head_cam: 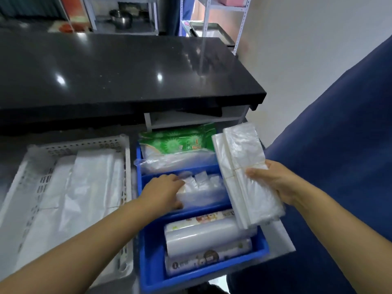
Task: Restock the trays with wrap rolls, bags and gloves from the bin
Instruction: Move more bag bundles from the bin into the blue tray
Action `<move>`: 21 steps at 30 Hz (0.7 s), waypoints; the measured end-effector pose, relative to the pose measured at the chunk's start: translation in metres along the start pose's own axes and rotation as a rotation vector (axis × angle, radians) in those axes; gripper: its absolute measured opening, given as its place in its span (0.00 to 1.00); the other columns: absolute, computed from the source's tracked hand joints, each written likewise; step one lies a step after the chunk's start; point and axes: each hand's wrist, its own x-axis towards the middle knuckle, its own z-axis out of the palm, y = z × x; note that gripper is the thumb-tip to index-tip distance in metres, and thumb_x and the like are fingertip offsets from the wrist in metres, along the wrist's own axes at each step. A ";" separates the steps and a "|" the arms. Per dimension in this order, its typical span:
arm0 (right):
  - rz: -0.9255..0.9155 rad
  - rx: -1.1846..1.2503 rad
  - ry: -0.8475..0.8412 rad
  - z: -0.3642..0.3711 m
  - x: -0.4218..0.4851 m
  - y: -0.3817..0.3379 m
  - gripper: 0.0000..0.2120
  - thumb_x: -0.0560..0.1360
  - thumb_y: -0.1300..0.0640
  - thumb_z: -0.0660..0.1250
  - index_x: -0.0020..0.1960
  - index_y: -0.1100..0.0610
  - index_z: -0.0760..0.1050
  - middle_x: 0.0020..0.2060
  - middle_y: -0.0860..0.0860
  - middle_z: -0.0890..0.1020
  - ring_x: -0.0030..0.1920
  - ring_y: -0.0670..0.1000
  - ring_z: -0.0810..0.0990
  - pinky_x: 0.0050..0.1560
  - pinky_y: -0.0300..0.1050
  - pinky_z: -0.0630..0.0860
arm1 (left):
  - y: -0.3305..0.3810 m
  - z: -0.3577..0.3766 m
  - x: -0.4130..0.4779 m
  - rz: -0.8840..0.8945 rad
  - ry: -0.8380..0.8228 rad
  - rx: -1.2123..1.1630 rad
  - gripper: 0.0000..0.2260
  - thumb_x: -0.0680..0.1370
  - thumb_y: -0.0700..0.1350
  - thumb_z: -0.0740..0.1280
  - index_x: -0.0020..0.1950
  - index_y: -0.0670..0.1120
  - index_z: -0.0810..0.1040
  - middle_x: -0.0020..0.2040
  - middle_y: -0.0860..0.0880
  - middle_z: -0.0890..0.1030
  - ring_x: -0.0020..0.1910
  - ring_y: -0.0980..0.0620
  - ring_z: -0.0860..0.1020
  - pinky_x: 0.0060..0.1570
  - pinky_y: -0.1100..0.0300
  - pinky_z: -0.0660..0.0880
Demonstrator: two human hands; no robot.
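1. Nearest the camera, three wrap rolls (209, 249) are laid side by side in the front blue tray (152, 262); cartoon prints and small lettering are seen on two wrappers, but nothing can be read.
2. Just beyond the left fingertips, loose clear gloves or bags (203, 185) are heaped in the middle blue tray (148, 179); which of the two cannot be told.
3. The left hand (163, 194) is laid palm down on that heap, fingers spread and lightly curled; nothing is seen to be gripped.
4. A flat stack of clear bags (244, 170) is pinched by the right hand (273, 183), thumb on top, fingers underneath, and is held tilted over the trays' right edge.
5. Past the stack's far end, a green packet (180, 141) with illegible print is seen.
6. Well left of the left fingers, a white perforated bin (70, 145) holds flat plastic bags.
7. A glossy black countertop (116, 71) overhangs everything behind.
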 end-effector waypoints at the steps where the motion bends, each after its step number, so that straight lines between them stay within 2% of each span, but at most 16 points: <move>1: -0.004 -0.009 -0.027 -0.003 0.008 -0.003 0.15 0.68 0.56 0.74 0.54 0.58 0.77 0.43 0.55 0.86 0.44 0.56 0.85 0.41 0.50 0.79 | 0.003 0.003 0.002 -0.047 -0.025 0.021 0.24 0.69 0.53 0.69 0.63 0.50 0.72 0.63 0.49 0.73 0.60 0.46 0.72 0.54 0.51 0.71; 4: -0.015 -0.039 -0.124 -0.013 0.028 -0.013 0.17 0.67 0.58 0.74 0.55 0.58 0.77 0.43 0.55 0.86 0.43 0.56 0.85 0.38 0.48 0.80 | 0.010 0.009 0.009 -0.195 -0.065 0.058 0.27 0.68 0.54 0.72 0.64 0.49 0.71 0.61 0.48 0.73 0.58 0.45 0.73 0.54 0.49 0.70; 7: -0.022 -0.062 -0.212 -0.022 0.042 -0.020 0.23 0.61 0.55 0.76 0.54 0.58 0.76 0.41 0.55 0.86 0.41 0.55 0.85 0.36 0.47 0.80 | 0.014 0.013 0.014 -0.299 -0.085 0.116 0.28 0.66 0.59 0.72 0.61 0.48 0.71 0.59 0.48 0.73 0.57 0.45 0.72 0.53 0.51 0.68; 14: -0.044 -0.117 -0.305 -0.033 0.058 -0.027 0.26 0.57 0.52 0.76 0.53 0.56 0.75 0.39 0.53 0.86 0.39 0.54 0.85 0.34 0.45 0.80 | 0.022 0.013 0.015 -0.319 -0.007 0.206 0.22 0.64 0.59 0.71 0.50 0.47 0.77 0.50 0.48 0.76 0.50 0.47 0.71 0.46 0.55 0.66; 17: -0.053 -0.140 -0.325 -0.035 0.060 -0.030 0.26 0.58 0.52 0.76 0.53 0.57 0.75 0.39 0.53 0.86 0.40 0.54 0.85 0.36 0.46 0.80 | 0.022 0.012 0.013 -0.297 0.009 0.127 0.16 0.66 0.57 0.71 0.46 0.47 0.79 0.47 0.48 0.75 0.49 0.47 0.70 0.43 0.55 0.66; 21: -0.077 -0.187 -0.314 -0.035 0.060 -0.037 0.21 0.63 0.56 0.76 0.53 0.58 0.76 0.39 0.54 0.86 0.39 0.54 0.85 0.36 0.46 0.79 | 0.028 0.005 0.003 -0.353 0.015 -0.137 0.09 0.69 0.51 0.70 0.39 0.50 0.72 0.42 0.51 0.77 0.46 0.48 0.77 0.35 0.58 0.67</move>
